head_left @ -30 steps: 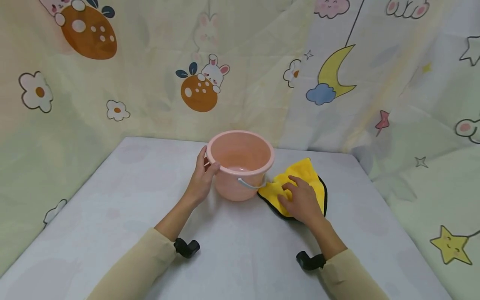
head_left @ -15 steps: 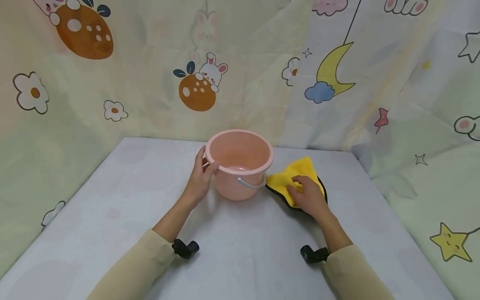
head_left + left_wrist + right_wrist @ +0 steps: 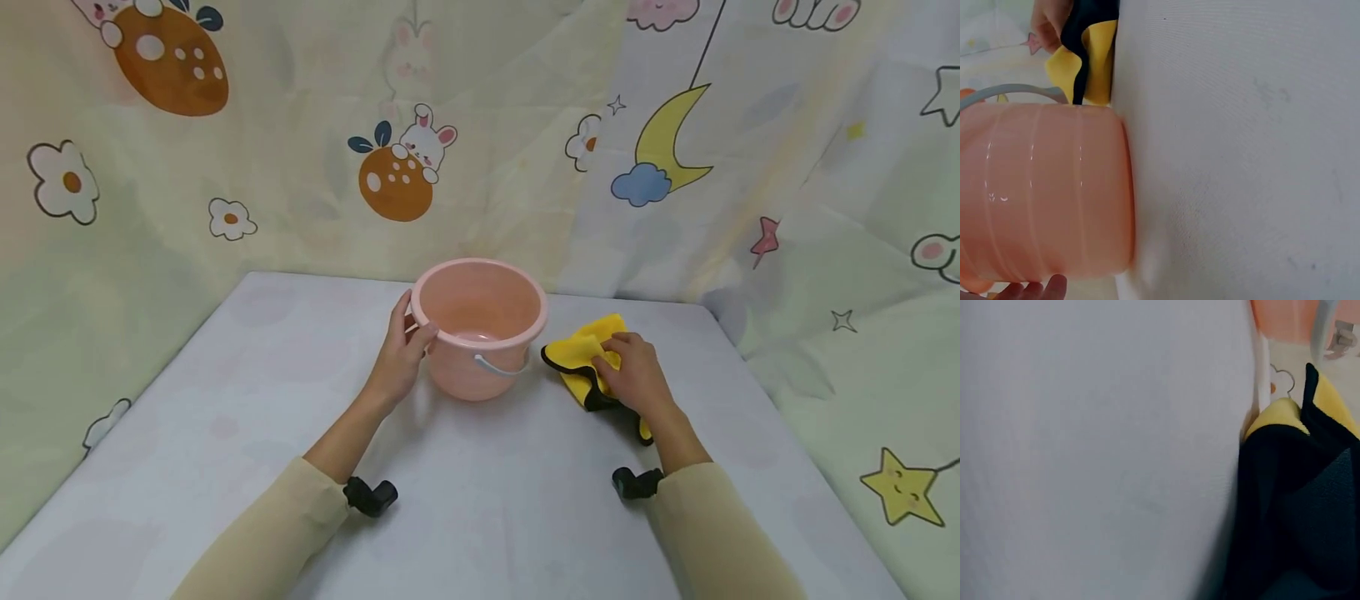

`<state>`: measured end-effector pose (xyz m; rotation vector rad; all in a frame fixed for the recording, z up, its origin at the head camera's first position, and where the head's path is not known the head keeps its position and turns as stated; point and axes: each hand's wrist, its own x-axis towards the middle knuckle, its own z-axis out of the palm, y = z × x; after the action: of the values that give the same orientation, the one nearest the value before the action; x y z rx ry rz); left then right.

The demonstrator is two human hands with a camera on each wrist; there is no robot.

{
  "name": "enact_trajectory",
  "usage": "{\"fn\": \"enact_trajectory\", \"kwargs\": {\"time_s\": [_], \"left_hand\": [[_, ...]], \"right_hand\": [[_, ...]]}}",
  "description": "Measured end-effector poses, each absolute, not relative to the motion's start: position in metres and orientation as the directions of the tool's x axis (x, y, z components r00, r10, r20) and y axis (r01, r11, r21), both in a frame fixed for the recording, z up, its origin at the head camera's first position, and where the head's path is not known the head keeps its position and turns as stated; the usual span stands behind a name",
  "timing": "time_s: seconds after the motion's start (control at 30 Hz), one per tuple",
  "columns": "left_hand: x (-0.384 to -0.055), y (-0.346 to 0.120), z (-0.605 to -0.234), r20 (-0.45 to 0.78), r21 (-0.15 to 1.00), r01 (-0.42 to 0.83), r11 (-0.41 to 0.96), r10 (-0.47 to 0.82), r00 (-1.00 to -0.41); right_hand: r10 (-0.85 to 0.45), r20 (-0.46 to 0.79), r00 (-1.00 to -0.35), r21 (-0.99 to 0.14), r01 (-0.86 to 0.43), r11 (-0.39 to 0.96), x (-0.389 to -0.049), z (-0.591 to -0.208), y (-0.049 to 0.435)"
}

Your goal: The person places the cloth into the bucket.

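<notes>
A pink plastic bucket [image 3: 476,379] stands upright on the table, its pale handle [image 3: 498,367] hanging down at the front. My left hand [image 3: 396,358] grips the bucket's left side, thumb at the rim; in the left wrist view a few fingertips [image 3: 1054,287] show against its wall. To the right of the bucket, my right hand [image 3: 637,375] pinches a yellow cloth [image 3: 573,352] with black edging. The cloth is bunched and partly folded over, lifted at the hand. Its dark side [image 3: 1297,500] fills much of the right wrist view, where the right hand itself is hidden.
A white-covered table [image 3: 480,517] lies under everything. Behind it hangs a curtain [image 3: 502,167] printed with rabbits, flowers and a moon. Small black devices [image 3: 371,497] are strapped at both wrists, beside the beige sleeves [image 3: 262,533].
My right hand has moved right and slightly up, drawing the cloth away from the bucket; the cloth has gone from spread out to bunched and folded. The left hand and bucket stay in place.
</notes>
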<state>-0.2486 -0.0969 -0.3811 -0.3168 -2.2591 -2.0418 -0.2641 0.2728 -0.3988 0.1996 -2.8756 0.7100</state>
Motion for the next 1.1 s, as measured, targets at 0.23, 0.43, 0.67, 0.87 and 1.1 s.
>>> {"fn": "enact_trajectory", "kwargs": {"time_s": [0.23,0.43,0.67,0.87,1.1], "left_hand": [[-0.248,-0.099,-0.381,0.182,0.977,0.191,0.092,0.095,-0.979],[-0.248,-0.098,-0.38,0.179,0.978,0.187,0.091,0.093,-0.979],[-0.249,-0.097,-0.38,0.196,0.974,0.206,0.097,0.102,-0.975],[-0.249,-0.095,-0.381,0.191,0.976,0.199,0.086,0.097,-0.977],[-0.249,-0.095,-0.383,0.188,0.977,0.196,0.088,0.086,-0.978]], "right_hand": [[-0.154,0.12,-0.981,-0.389,-0.19,0.901,-0.277,-0.406,0.273],[-0.156,0.007,-0.988,-0.4,-0.146,0.905,-0.282,-0.407,0.271],[-0.145,-0.096,-0.985,-0.458,-0.086,0.885,-0.285,-0.405,0.271],[-0.148,-0.087,-0.985,-0.425,-0.097,0.9,-0.284,-0.404,0.275],[-0.135,-0.086,-0.987,-0.425,-0.086,0.901,-0.278,-0.402,0.276]]}}
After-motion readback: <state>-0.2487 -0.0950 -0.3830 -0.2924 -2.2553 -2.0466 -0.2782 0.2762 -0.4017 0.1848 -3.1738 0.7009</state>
